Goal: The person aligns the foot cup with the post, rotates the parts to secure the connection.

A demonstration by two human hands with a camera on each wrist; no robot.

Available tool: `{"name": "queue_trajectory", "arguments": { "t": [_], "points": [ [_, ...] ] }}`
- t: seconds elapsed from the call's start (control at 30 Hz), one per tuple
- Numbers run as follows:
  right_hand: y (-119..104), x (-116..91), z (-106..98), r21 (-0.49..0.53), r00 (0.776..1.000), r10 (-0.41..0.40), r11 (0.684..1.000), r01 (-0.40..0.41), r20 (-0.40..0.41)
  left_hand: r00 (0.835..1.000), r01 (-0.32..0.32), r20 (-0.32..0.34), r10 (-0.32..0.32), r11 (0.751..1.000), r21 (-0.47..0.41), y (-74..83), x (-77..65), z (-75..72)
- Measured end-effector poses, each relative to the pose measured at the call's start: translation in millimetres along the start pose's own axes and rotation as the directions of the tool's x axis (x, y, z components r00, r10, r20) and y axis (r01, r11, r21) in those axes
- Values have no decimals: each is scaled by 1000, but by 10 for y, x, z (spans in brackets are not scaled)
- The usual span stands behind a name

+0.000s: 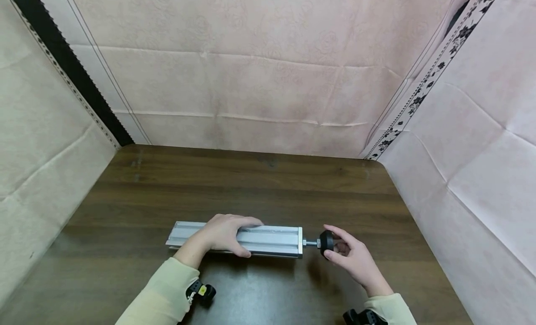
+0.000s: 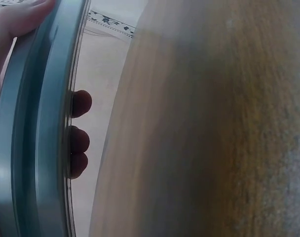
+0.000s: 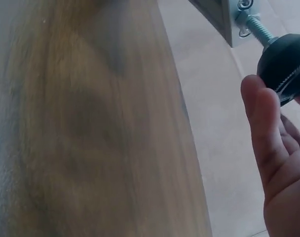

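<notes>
A silver aluminium profile (image 1: 274,241) lies lengthwise across the middle of the view, held by my left hand (image 1: 224,233). Thumb and fingers wrap its two long sides; in the left wrist view several fingertips (image 2: 80,140) show past the far edge of the profile (image 2: 50,123). From the end plate (image 1: 300,242) at its right end sticks out a threaded stud (image 3: 261,31). On that stud sits a round black levelling foot (image 1: 326,244). My right hand (image 1: 355,257) pinches the rim of this foot between thumb and fingers. The foot hides part of those fingers.
Beneath everything is a brown wood-grain table (image 1: 234,185) with rounded far corners. Pale cloth hangs (image 1: 234,92) behind it and along both sides, with a floral border (image 1: 423,94) at the right. A black wrist camera (image 1: 205,291) is worn on the left wrist.
</notes>
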State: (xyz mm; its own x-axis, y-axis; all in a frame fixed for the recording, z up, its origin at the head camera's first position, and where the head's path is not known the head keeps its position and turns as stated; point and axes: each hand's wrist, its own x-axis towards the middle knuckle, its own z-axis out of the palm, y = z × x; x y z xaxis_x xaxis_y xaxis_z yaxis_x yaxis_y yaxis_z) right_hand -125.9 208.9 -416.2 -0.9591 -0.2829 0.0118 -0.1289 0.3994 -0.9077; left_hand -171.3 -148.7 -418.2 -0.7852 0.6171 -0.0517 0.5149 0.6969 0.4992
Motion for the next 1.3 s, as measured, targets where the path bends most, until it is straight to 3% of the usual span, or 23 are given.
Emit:
{"name": "queue_trajectory", "arguments": {
  "t": [0.07,0.13,0.23,0.3,0.4,0.57,0.7,0.8,0.87,0.97,1.03,1.1,1.2,1.3],
  "points": [
    [12,8,-2,9,999,-40,999,40,14,1000,2,1,-2,1000,-5,-7,-4,3],
    [29,8,-12,7,989,-141,990,141,39,1000,6,1,-6,1000,-16,-17,-12,7],
    [53,0,-27,5,946,-313,949,314,85,1000,8,-6,-9,1000,-22,-28,-21,5],
    [58,-6,-32,9,927,-364,931,365,97,1000,9,-9,-9,1000,-26,-34,-23,3],
    [57,-20,-36,-17,937,-341,939,343,77,1000,7,-3,-7,1000,-28,-40,-19,6],
    [31,-33,-40,-32,988,-147,988,149,39,1000,9,9,-9,999,-30,-39,-16,21],
    [13,-26,-34,3,999,-19,1000,19,27,1000,6,8,-6,1000,-14,-30,-12,29],
    [6,-18,-27,44,999,25,999,-27,29,1000,8,10,-8,1000,-9,-23,-11,32],
    [9,-12,-25,57,999,5,998,-7,43,1000,12,12,-11,1000,-14,-28,-13,33],
    [26,-10,-26,51,986,-137,990,133,93,1000,17,11,-17,1000,-21,-32,-17,25],
    [43,-8,-25,39,954,-274,962,272,120,1000,19,11,-19,999,-30,-33,-16,18],
    [57,-9,-24,31,924,-361,933,360,126,1000,23,14,-23,999,-40,-30,-15,9],
    [56,-9,-26,7,923,-372,928,373,96,1000,21,22,-20,999,-45,-25,-8,2],
    [33,-8,-43,-24,965,-252,967,254,69,1000,17,22,-16,999,-38,-22,-4,7]
  ]
}}
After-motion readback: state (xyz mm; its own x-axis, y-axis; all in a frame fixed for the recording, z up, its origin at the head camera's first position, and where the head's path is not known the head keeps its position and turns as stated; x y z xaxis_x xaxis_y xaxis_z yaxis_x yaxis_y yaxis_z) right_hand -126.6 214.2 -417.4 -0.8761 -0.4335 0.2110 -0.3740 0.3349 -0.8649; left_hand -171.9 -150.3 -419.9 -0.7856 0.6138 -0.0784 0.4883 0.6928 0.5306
